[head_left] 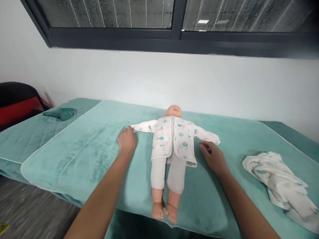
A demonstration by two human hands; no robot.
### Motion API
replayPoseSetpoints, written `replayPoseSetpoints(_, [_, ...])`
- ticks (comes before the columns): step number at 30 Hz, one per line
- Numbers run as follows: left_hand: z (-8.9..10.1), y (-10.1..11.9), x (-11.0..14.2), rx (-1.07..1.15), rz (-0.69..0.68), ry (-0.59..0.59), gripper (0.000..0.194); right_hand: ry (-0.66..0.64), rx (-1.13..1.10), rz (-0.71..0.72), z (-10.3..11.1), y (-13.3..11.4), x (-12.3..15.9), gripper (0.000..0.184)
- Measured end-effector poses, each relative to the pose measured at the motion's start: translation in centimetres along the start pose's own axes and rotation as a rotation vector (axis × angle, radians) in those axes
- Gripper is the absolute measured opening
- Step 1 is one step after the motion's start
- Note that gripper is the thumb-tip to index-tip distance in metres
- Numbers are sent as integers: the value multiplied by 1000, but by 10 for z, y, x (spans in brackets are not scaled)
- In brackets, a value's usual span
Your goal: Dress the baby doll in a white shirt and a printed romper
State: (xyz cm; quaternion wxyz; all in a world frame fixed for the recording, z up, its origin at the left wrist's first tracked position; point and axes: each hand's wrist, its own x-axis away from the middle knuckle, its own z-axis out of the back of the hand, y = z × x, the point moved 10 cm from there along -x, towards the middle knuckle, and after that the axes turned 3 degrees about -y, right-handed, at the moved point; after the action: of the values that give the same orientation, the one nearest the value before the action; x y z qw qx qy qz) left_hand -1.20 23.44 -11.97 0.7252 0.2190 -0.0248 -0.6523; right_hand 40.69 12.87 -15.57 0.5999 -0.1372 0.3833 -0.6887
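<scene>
A baby doll (pixel 173 110) lies on its back with its feet toward me. It wears a white printed baby jacket (pixel 184 139), its front edges parted below the chest, and white trousers (pixel 158 174). Both jacket sleeves are spread outward. At the sleeve end on the left, my left hand (pixel 127 139) is closed on the cuff. My right hand (pixel 213 156) is by the other sleeve, its fingers curled and thumb near the fingertips at the sleeve's lower edge. Whether cloth is between those fingertips is hidden.
A crumpled white printed cloth (pixel 279 179) lies to the right on the green sheet (pixel 82 159). The bed's quilted end with a hollow (pixel 61 114) is at far left, near a black and red chair (pixel 20 103). Behind stands a white wall (pixel 119 76) under a window.
</scene>
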Motion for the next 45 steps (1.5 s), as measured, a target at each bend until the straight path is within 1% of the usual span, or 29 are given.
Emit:
replayPoseSetpoints(1, [0, 4, 5, 18, -17, 1, 29, -16, -55, -13, -3, -3, 3, 39])
replayPoseSetpoints(3, [-6, 18, 15, 73, -80, -35, 29, -62, -204, -36, -14, -12, 4, 41])
replayPoseSetpoints(6, [-20, 47, 33, 317, -188, -149, 37, -108, -388, -67, -34, -30, -5, 47])
replayPoseSetpoints(9, [-31, 72, 47, 549, -236, -264, 43, -107, -420, -116, -50, -42, -16, 49])
replayPoseSetpoints(11, [-35, 84, 50, 645, -238, -300, 44, -100, -430, -133, -57, -47, -22, 48])
replayPoseSetpoints(12, [-36, 89, 49, 694, -234, -300, 43, -92, -442, -136, -58, -48, -25, 49])
replayPoseSetpoints(14, [-36, 97, 42, 796, -224, -264, 40, -78, -461, -139, -58, -49, -32, 50])
replayPoseSetpoints(16, [-37, 106, 30, 877, -232, -212, 36, -58, -480, -141, -57, -46, -42, 50])
replayPoseSetpoints(19, [-41, 117, 8, 932, -236, -146, 33, -47, -559, -123, -58, -45, -60, 48])
replayPoseSetpoints(22, [-46, 122, -11, 946, -222, -115, 33, -86, -712, -96, -67, -45, -76, 48])
replayPoseSetpoints(25, [-48, 119, -19, 961, -194, -111, 32, -118, -769, -152, -75, -35, -82, 44])
replayPoseSetpoints(27, [-48, 113, -20, 1007, -151, -116, 32, -82, -749, -223, -71, -22, -81, 42])
replayPoseSetpoints(29, [-48, 104, -20, 1119, -72, -116, 32, -45, -741, -272, -63, -10, -77, 44])
replayPoseSetpoints(31, [-53, 100, -20, 1264, -3, -162, 32, -55, -763, -295, -56, -3, -74, 45])
replayPoseSetpoints(34, [-65, 107, -20, 1428, 23, -298, 35, -165, -725, -321, -53, 2, -69, 42])
replayPoseSetpoints(35, [-66, 106, -21, 1452, 25, -307, 37, -200, -666, -328, -52, 5, -68, 42])
replayPoseSetpoints(36, [-66, 102, -23, 1449, 33, -282, 38, -219, -587, -330, -49, 9, -68, 42])
replayPoseSetpoints(37, [-64, 94, -26, 1403, 45, -229, 38, -210, -498, -327, -44, 14, -69, 41])
replayPoseSetpoints(38, [-61, 84, -28, 1303, 52, -164, 37, -168, -405, -325, -37, 19, -71, 41])
replayPoseSetpoints(40, [-50, 66, -32, 948, 26, -67, 34, -18, -217, -323, -16, 32, -77, 40])
replayPoseSetpoints(42, [-42, 56, -34, 528, -47, -47, 34, 105, -28, -317, 2, 41, -84, 38])
replayPoseSetpoints(43, [-40, 52, -35, 359, -82, -53, 37, 127, 59, -310, 6, 45, -87, 36])
replayPoseSetpoints(45, [-38, 43, -36, 141, -111, -56, 44, 123, 198, -283, 8, 49, -95, 32])
